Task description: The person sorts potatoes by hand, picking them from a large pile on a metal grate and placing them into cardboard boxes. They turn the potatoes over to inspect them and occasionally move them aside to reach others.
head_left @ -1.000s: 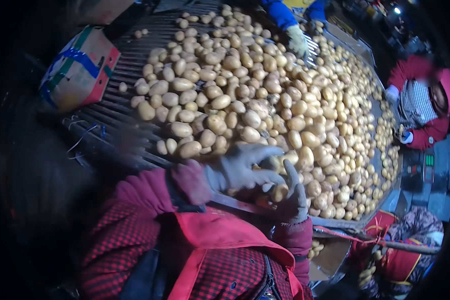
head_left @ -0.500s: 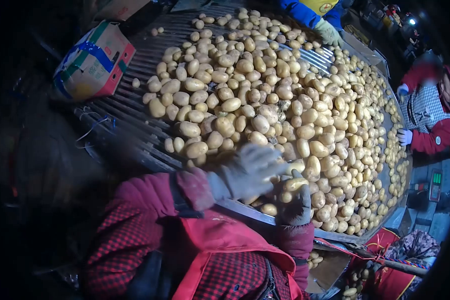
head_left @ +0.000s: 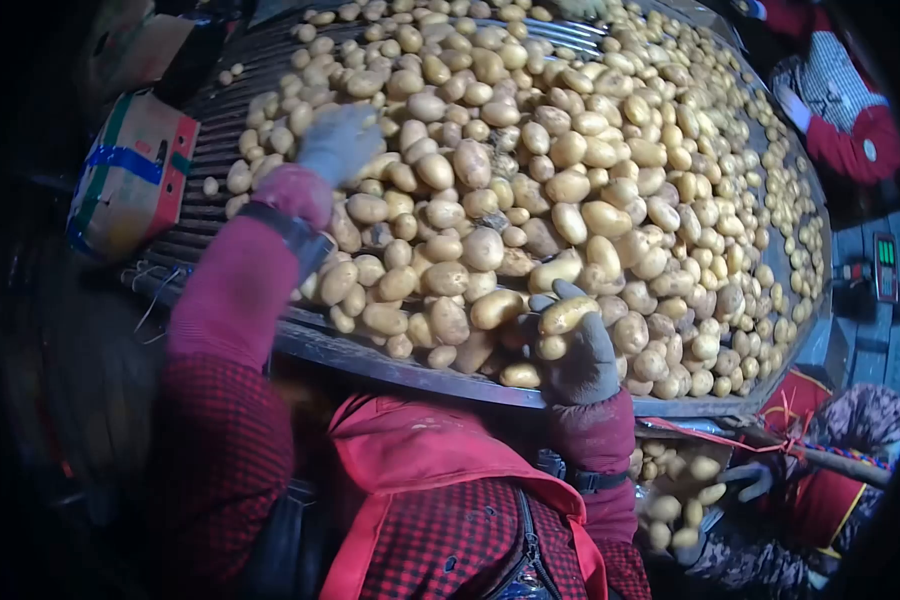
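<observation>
A large heap of yellow potatoes [head_left: 450,275] lies on a ribbed metal table. My left hand [head_left: 338,145], in a grey glove, reaches over the left side of the heap; motion smears its fingers, and whether a potato is in them is hidden. Near the front edge, my right hand [head_left: 587,362], in a dusty grey glove, is closed palm up around an oblong potato [head_left: 568,315]. A smaller potato [head_left: 551,347] sits against it in the same palm. Other potatoes lie right beside this hand.
A taped cardboard box [head_left: 130,180] stands at the table's left. A metal rim [head_left: 420,376] runs along the front. Co-workers' gloved hands [head_left: 795,108] show at the far side and right. Potatoes fill a container [head_left: 675,490] below right, near a scale display [head_left: 885,268].
My left hand has swung from beside my right hand out to the far left of the heap. My right hand keeps its potatoes. The view has shifted, so the heap sits higher.
</observation>
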A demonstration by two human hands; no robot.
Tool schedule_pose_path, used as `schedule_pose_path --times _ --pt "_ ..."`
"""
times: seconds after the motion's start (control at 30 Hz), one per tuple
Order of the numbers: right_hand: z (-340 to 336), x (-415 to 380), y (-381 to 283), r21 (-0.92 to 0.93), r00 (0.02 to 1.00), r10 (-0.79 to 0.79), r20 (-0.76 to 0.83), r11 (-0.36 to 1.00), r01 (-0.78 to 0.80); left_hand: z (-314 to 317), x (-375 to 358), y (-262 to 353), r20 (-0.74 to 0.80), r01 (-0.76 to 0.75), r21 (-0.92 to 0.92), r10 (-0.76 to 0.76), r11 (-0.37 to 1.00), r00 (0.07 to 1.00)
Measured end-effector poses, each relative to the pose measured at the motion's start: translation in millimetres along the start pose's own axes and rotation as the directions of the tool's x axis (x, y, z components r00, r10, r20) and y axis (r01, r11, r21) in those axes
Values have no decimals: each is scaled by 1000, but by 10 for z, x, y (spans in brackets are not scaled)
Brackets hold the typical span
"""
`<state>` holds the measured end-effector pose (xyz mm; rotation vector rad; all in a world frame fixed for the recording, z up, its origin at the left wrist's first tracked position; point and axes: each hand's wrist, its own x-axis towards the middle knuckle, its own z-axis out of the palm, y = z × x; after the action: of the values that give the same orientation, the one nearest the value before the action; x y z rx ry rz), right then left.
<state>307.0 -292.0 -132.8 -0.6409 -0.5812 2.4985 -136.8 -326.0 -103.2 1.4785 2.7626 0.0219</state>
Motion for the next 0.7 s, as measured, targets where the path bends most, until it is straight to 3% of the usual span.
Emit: schedule_pose_path --times 0.03,0.1,0.13,0.2,0.3,0.43,0.6,0.63,0.7 --pt "-55 15 8 12 999 -7 45 1000 7 50 51 -164 6 -15 -3 15 1000 1000" --pt "-62 28 -2 0 1000 -14 17 1000 14 143 52 -447 -256 -38 72 55 997 965" --pt "-55 31 -10 -9 999 -20 49 1000 20 151 3 -528 -252 -42 75 59 996 966" --pt "-34 32 -17 -29 997 -21 70 999 23 -10 -271 -510 -297 -98 -84 69 992 952" --pt "4 28 -62 18 998 9 66 1000 -10 -110 -691 -388 -286 -170 -226 101 959 953" --pt "-39 50 -71 0 997 60 41 998 -60 -152 -887 75 -332 -320 -195 244 927 911" --pt "-26 43 -83 -21 998 55 29 998 -55 -133 -642 815 -228 -643 -13 624 766 747" --pt "-22 42 -77 -28 999 44 31 999 -43 -63 -547 869 -229 -651 -13 632 759 741" --pt "-13 25 -86 -29 1000 18 23 999 -18 143 -328 979 -160 -560 7 554 828 817"
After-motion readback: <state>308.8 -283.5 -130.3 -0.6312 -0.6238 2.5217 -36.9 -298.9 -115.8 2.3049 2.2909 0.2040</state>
